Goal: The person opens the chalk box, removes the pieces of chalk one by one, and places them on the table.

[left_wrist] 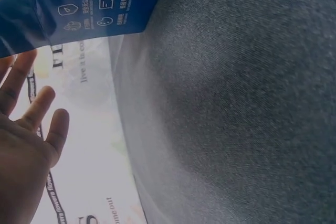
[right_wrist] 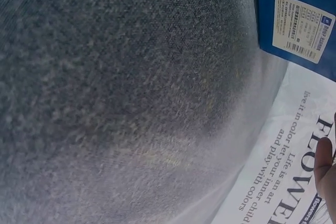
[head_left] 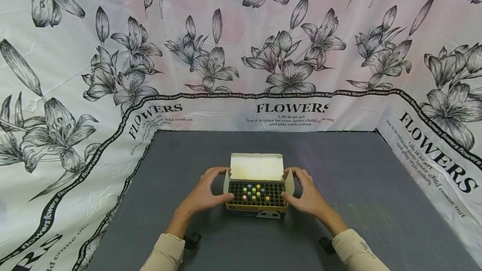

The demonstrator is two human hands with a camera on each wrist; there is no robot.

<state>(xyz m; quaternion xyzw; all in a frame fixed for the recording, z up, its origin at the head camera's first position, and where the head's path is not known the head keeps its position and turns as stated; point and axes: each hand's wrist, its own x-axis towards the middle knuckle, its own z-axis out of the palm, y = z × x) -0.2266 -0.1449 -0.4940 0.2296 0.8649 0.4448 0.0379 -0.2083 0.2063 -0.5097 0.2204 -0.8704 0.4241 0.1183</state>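
Blue-and-yellow, panda-printed, lidded box [head_left: 253, 210]

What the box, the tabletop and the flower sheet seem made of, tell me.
Box: probably printed cardboard, lightly glossy; its thin flaps fold out, pale inside.
Tabletop: looks covered in matt grey cloth; a fine weave shows in the wrist views.
Flower sheet: perhaps thin plastic or coated fabric; creases and faint sheen leave it open.
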